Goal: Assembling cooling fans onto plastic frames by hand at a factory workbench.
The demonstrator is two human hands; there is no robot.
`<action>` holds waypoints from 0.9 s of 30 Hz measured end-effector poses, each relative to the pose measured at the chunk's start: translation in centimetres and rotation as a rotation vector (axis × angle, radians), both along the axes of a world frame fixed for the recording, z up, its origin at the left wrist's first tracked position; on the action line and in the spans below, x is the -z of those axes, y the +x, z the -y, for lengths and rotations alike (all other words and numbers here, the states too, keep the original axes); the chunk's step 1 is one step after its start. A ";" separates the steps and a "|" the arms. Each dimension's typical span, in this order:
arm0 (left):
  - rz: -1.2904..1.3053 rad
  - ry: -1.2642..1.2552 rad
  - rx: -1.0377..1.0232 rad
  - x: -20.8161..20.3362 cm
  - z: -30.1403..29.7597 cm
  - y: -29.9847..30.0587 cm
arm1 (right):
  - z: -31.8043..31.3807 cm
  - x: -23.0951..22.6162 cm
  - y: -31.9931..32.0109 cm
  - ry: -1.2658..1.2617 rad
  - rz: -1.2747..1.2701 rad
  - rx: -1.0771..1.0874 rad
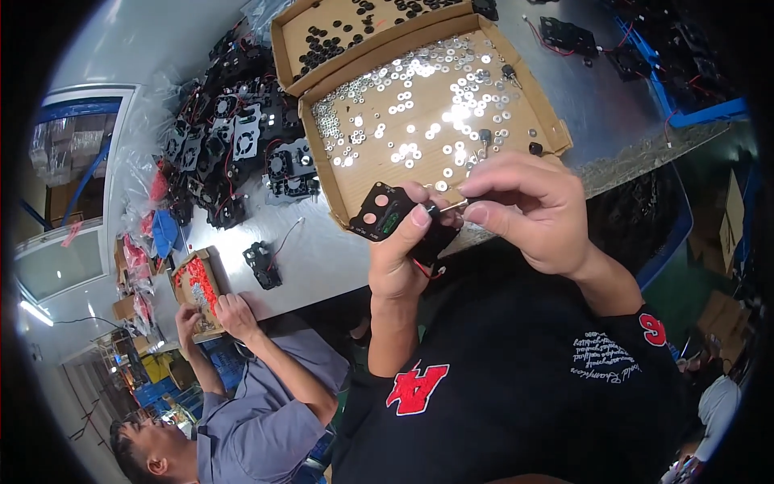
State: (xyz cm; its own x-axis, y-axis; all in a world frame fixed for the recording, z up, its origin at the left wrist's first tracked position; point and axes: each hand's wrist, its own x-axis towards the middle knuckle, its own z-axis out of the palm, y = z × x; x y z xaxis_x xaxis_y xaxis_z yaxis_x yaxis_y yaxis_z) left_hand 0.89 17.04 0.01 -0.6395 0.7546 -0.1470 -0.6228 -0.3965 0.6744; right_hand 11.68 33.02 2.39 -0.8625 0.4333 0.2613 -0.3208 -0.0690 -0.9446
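My left hand [401, 242] is closed around a black module [377, 213] with two copper-coloured round spots and a short red-and-black lead below it. My right hand [532, 206] pinches a thin brass-coloured rod [453, 206] between thumb and fingers. The rod's other end meets a small black round part [433, 211] by my left thumb; whether it is fixed there I cannot tell. Both hands are at the near edge of a shallow cardboard box [355, 181] holding many loose metal washers and nuts [407, 105]. Inside it also lies a black-headed metal shaft [484, 137].
A second cardboard box [367, 40] with black rings adjoins behind. Black fan modules [234, 133] are piled left on the metal table [314, 266]; a single module [263, 264] lies nearer. At left, a co-worker [258, 403] handles a box of red parts [196, 282]. A blue frame [709, 113] stands right.
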 end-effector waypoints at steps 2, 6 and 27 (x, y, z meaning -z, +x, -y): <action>0.033 -0.023 -0.022 -0.2 -0.1 0.1 | -0.1 0.1 0.0 0.106 -0.011 0.018; -0.139 -0.198 -0.031 -1.0 -0.2 -0.3 | -0.2 0.0 0.0 0.107 0.049 0.053; -0.015 -0.159 0.087 0.1 -0.8 0.0 | 1.0 2.1 -0.8 -0.103 0.031 0.017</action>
State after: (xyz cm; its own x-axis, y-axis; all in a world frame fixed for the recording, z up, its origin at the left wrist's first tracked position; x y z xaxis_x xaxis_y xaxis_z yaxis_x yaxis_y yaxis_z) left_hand 0.90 17.85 -0.14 -0.5761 0.7750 -0.2600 -0.6395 -0.2292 0.7338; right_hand 10.84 32.01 0.29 -0.8617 0.4714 0.1878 -0.2934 -0.1610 -0.9423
